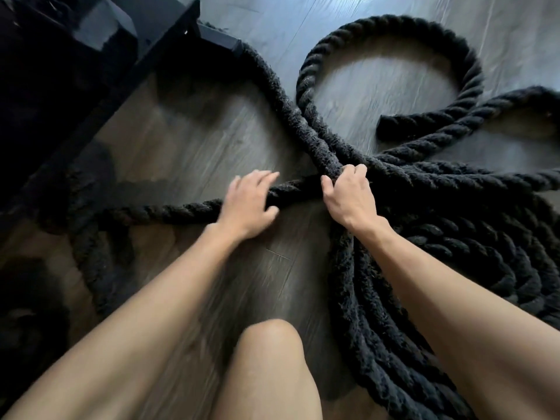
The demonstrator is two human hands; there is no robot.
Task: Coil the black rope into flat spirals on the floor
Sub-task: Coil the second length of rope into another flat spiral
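2 bare hands work a thick black twisted rope (394, 34) on the grey wood-plank floor (188, 140). Right hand (348, 200) is clenched around several crossing strands; left hand (248, 204) lies loosely over 1 strand just beside it, fingers spread. Packed curves lie right.

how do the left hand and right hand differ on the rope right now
The left hand lies loosely over the rope, fingers spread; the right hand is clenched around it. Left covers a single strand; right grips where several strands cross. Both touch the same black rope.
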